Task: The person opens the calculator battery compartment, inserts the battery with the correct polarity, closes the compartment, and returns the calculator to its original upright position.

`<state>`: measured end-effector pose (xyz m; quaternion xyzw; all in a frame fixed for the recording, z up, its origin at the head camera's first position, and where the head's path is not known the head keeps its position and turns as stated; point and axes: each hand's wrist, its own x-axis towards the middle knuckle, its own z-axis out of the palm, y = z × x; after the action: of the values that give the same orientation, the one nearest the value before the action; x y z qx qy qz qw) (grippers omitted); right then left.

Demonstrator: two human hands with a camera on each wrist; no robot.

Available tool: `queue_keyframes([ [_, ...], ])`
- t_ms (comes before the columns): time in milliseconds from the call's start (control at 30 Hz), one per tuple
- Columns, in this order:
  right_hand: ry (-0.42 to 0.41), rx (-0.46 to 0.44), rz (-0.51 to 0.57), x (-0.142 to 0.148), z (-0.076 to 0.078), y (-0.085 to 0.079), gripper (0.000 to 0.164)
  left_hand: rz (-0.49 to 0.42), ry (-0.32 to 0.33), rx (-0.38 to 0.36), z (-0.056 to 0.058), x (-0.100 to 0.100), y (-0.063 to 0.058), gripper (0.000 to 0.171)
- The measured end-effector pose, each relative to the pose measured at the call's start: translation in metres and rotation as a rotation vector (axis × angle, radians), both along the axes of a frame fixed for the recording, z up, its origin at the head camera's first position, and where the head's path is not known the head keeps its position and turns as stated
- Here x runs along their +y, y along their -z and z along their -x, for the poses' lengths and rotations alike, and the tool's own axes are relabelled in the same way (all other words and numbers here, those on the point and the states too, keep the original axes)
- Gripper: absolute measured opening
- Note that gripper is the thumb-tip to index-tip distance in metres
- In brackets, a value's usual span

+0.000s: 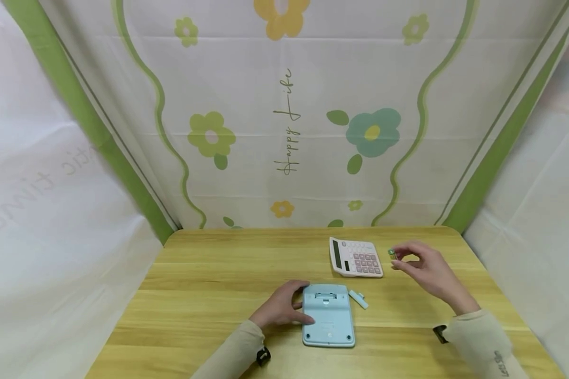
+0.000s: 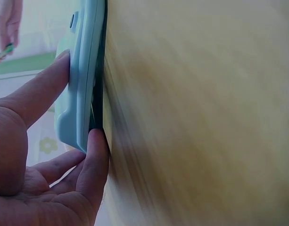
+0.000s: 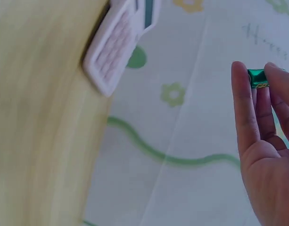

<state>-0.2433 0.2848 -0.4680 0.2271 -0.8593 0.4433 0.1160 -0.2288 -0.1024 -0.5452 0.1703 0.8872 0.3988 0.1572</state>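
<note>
A light blue calculator (image 1: 329, 326) lies face down on the table, its battery compartment (image 1: 325, 297) uncovered at the far end. My left hand (image 1: 281, 308) grips its left side; in the left wrist view, the thumb (image 2: 43, 92) presses on the back and a fingertip reaches under the edge. Just right of the calculator lies a small blue battery cover (image 1: 359, 299). My right hand (image 1: 424, 269) is raised to the right, pinching a small shiny green battery (image 3: 258, 78) between thumb and fingers. The fingers partly hide the battery.
A white calculator with pink keys (image 1: 360, 259) lies face up behind the blue one, left of my right hand. The wooden table (image 1: 208, 295) ends at a printed curtain (image 1: 275, 184) at the back, with more curtain on both sides.
</note>
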Motion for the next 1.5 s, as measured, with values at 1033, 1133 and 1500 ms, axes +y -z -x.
queue_keyframes([
  [1033,-0.263,0.064,0.152,-0.042,-0.023,-0.040,0.032,0.003,0.007,0.005,0.001,0.000,0.000,0.094],
  [1133,-0.232,0.057,0.145,-0.043,-0.024,-0.041,0.026,0.005,0.005,0.004,0.001,0.000,0.000,0.094],
  [1500,-0.237,0.002,0.238,-0.041,-0.020,-0.039,0.036,0.006,0.005,0.005,0.000,0.000,0.000,0.094],
])
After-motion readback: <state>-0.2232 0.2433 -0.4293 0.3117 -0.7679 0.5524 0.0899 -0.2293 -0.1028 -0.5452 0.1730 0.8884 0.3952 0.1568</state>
